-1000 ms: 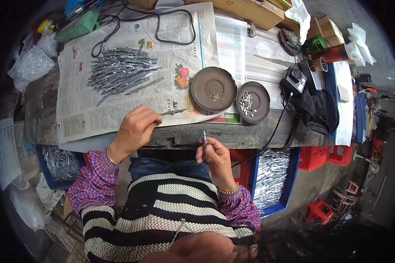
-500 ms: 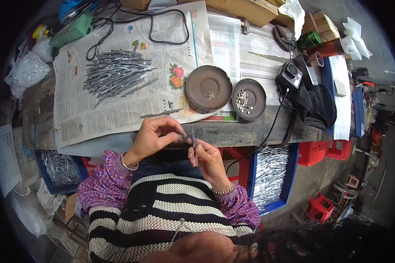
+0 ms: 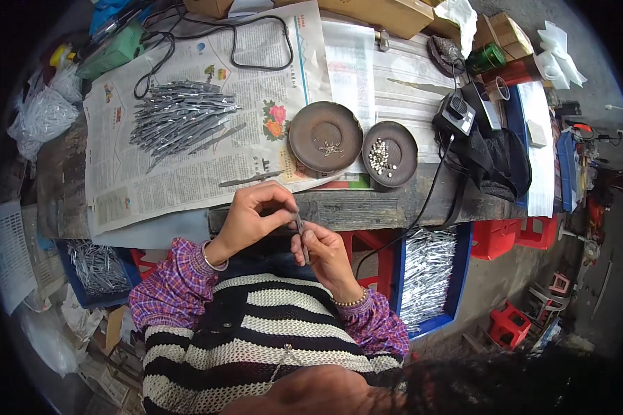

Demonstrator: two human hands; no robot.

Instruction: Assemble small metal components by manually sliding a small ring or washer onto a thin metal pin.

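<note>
My right hand [image 3: 324, 254] is closed around a slim grey metal piece [image 3: 300, 227], which stands nearly upright between thumb and fingers. At its upper end my left hand [image 3: 259, 213] is pinched, thumb against fingertips; whatever lies in that pinch is too small or hidden to name. Both hands are in front of the bench's near edge. Beyond them lies one similar flat metal piece [image 3: 251, 179] on newspaper [image 3: 166, 194]. Farther back is a heap of such pieces [image 3: 180, 119]. A larger brown dish [image 3: 306, 146] holds tiny brass-coloured bits, and a smaller dish [image 3: 403, 142] holds small pale round bits.
Below the bench are two blue crates, left [image 3: 84, 297] and right [image 3: 441, 321], filled with metal pieces. A black cable [image 3: 287, 41] loops across the newspaper. A small black device [image 3: 455, 113] and a black bag [image 3: 491, 162] sit at right. Red stools [image 3: 495, 238] stand beneath.
My left hand has come closer to the upper end of the metal piece and now meets it. The right hand keeps its hold, shifted slightly left. The view has moved a little.
</note>
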